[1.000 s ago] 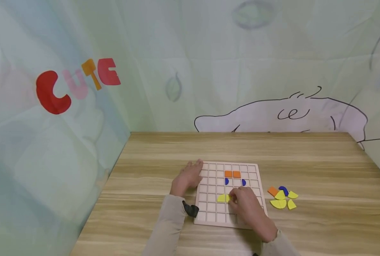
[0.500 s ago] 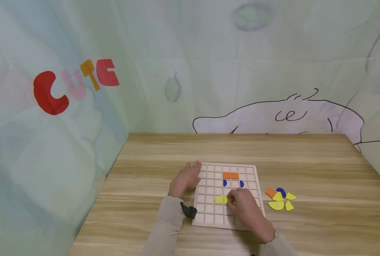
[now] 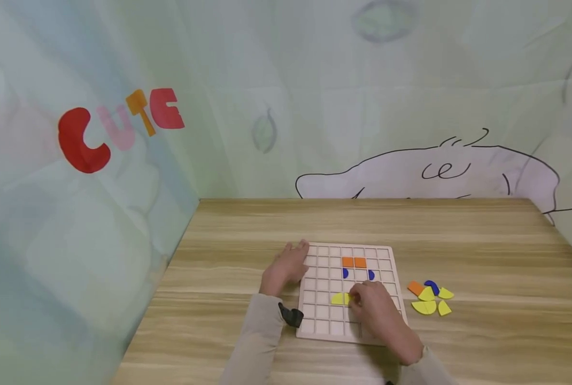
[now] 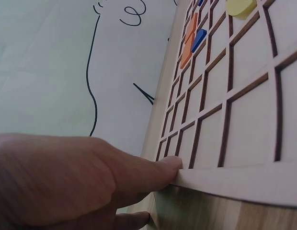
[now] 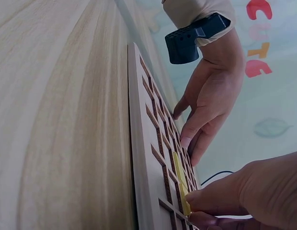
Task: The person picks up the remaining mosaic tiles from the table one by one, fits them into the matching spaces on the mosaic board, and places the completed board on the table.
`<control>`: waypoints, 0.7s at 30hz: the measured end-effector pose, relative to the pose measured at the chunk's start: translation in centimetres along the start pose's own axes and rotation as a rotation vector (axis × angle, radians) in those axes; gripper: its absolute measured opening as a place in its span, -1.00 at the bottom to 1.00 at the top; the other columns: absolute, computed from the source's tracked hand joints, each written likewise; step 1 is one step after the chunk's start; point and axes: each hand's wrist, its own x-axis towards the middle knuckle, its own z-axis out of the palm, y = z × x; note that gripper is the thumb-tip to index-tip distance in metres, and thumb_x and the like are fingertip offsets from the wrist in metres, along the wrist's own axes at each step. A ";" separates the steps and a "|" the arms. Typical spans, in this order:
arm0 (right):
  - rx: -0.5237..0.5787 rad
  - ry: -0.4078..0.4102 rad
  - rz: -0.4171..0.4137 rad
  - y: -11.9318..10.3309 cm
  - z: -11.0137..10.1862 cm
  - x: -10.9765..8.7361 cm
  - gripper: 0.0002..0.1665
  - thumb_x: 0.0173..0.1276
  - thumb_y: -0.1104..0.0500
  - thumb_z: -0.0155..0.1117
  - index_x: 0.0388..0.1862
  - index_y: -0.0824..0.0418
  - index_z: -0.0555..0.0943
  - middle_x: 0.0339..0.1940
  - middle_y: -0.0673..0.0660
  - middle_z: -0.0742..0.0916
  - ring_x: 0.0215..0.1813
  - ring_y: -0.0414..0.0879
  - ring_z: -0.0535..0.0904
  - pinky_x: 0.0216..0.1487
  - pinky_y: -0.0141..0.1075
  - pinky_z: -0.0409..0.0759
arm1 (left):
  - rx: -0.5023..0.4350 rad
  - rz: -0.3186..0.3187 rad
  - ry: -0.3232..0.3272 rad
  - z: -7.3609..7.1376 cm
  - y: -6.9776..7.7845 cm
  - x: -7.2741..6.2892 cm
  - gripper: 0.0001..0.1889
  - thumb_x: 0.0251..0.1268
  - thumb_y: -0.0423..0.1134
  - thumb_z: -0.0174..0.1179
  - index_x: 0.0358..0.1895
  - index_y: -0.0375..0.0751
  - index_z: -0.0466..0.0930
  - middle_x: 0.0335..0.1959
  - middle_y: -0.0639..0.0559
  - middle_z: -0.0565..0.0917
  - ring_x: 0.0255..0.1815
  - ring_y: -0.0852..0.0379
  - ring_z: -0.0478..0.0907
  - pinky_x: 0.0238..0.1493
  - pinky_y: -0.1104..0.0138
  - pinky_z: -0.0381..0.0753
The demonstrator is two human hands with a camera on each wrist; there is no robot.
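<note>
A pale wooden grid board (image 3: 322, 326) lies on the table. My left hand (image 3: 285, 268) rests at its upper left edge, the thumb (image 4: 170, 165) on the frame and the fingers stretched along the side. Over the lower middle cells, my right hand (image 3: 377, 310) pinches a yellow quarter-circle tile (image 3: 347, 299), mostly hidden by the fingers. Directly left of it sits another yellow quarter-circle tile (image 3: 337, 299) in its cell. Higher up are two orange square tiles (image 3: 354, 262) side by side, with blue half-round tiles (image 3: 345, 273) in the row below.
Right of the board lies a loose group of tiles: an orange one (image 3: 415, 288), a blue arch (image 3: 432, 287) and several yellow quarter circles (image 3: 423, 307). The wood-grain table (image 3: 247, 224) meets a printed cloth wall (image 3: 238, 107) at the back and left.
The view shifts slightly with the head. Both hands keep nearly the same places on the board, the right fingers staying at the yellow tile.
</note>
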 end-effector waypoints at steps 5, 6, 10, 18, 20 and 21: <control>0.003 0.009 -0.007 0.0 0.0 0.1 -0.90 0.09 0.28 0.41 -0.36 0.21 0.72 -0.46 -0.02 0.68 -0.32 -0.15 0.48 -0.18 -0.22 0.52 | -0.003 -0.012 -0.002 0.1 0.1 0.1 -0.37 0.49 -0.24 -0.08 0.53 -0.20 -0.07 0.58 -0.02 -0.08 0.57 -0.18 -0.23 0.51 -0.12 -0.11; 0.003 0.009 -0.005 0.0 0.1 0.1 -0.89 0.09 0.28 0.41 -0.35 0.21 0.72 -0.46 -0.02 0.68 -0.32 -0.16 0.48 -0.18 -0.23 0.52 | -0.005 -0.014 0.000 0.1 0.1 0.1 -0.37 0.49 -0.25 -0.08 0.53 -0.20 -0.06 0.58 -0.02 -0.07 0.57 -0.18 -0.23 0.51 -0.13 -0.11; -0.001 0.007 -0.005 0.1 0.0 0.2 -0.89 0.10 0.26 0.41 -0.34 0.21 0.72 -0.46 -0.03 0.68 -0.33 -0.16 0.47 -0.19 -0.23 0.52 | -0.012 -0.017 0.010 0.1 0.1 0.2 -0.38 0.49 -0.25 -0.07 0.52 -0.21 -0.04 0.57 -0.03 -0.06 0.57 -0.19 -0.22 0.51 -0.13 -0.11; 0.007 0.004 -0.010 0.1 -0.1 0.1 -0.88 0.10 0.30 0.39 -0.33 0.23 0.72 -0.47 -0.02 0.68 -0.33 -0.15 0.48 -0.17 -0.21 0.53 | -0.015 -0.021 0.008 0.1 0.0 0.2 -0.38 0.49 -0.24 -0.09 0.53 -0.20 -0.06 0.57 -0.01 -0.07 0.57 -0.17 -0.24 0.52 -0.11 -0.13; 0.011 0.006 -0.014 0.0 -0.1 0.0 -0.88 0.10 0.31 0.38 -0.33 0.23 0.72 -0.47 -0.01 0.68 -0.33 -0.15 0.49 -0.16 -0.19 0.54 | -0.017 -0.021 0.008 0.1 0.0 0.2 -0.38 0.49 -0.24 -0.09 0.53 -0.19 -0.05 0.57 -0.02 -0.07 0.57 -0.17 -0.23 0.52 -0.11 -0.13; 0.013 0.009 -0.018 0.0 -0.1 0.0 -0.88 0.10 0.31 0.38 -0.33 0.24 0.72 -0.47 -0.01 0.68 -0.32 -0.15 0.49 -0.15 -0.19 0.54 | -0.017 -0.020 0.009 0.1 -0.1 0.1 -0.38 0.49 -0.24 -0.09 0.53 -0.19 -0.05 0.57 -0.02 -0.07 0.57 -0.17 -0.23 0.52 -0.11 -0.12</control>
